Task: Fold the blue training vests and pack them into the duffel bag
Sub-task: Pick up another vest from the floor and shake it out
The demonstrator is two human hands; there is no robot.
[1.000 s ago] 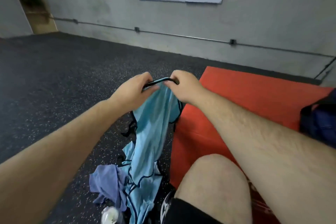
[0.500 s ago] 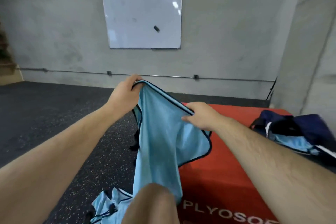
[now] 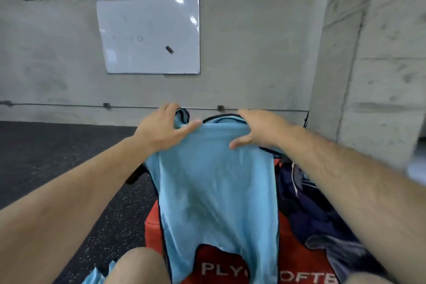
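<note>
Left hand (image 3: 161, 130) and right hand (image 3: 261, 131) pinch the blue vest (image 3: 214, 182) by its shoulders, unfolded, beside the duffel bag (image 3: 309, 205); folding and packing remain.

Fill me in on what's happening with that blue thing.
A person is holding a light blue training vest up by its top edge. The left hand and right hand each grip one shoulder. The vest hangs spread open and unfolded in front of a red plyo box. The dark blue duffel bag lies just to the right, under the right forearm.
</note>
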